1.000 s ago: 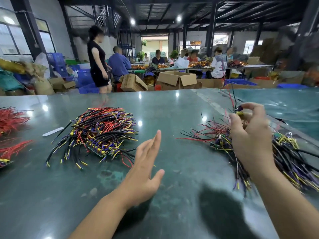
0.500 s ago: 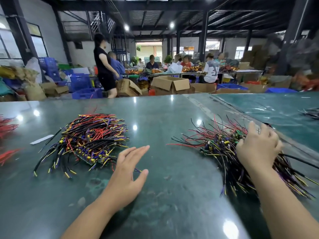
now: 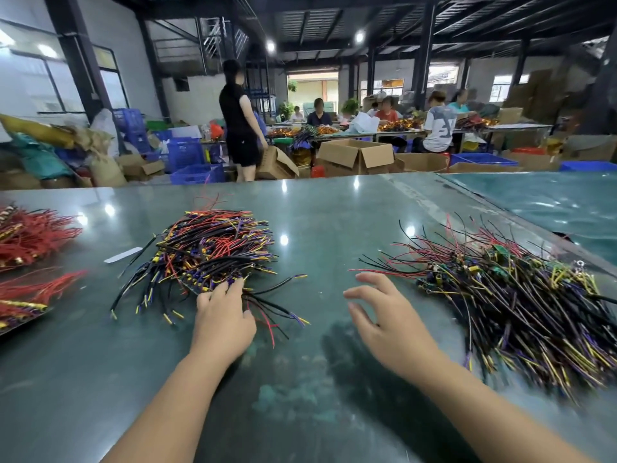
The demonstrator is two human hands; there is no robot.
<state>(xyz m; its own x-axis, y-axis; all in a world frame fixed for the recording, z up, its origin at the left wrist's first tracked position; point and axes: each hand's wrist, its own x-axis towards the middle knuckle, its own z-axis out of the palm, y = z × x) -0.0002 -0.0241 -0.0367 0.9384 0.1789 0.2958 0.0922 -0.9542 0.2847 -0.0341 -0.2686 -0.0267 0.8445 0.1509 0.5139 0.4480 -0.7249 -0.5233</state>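
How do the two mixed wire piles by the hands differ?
The left pile is compact and shows much red; the right pile sprawls wider and looks darker, with green bits. The left hand touches the left pile; the right hand is clear of the right pile. Both lie on the green table.

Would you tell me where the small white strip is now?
The white strip lies on the green table, left side of the head view, between the red wires and the mixed wire pile.

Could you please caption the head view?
Left hand touches the left wire pile; right hand hovers open beside the right pile.
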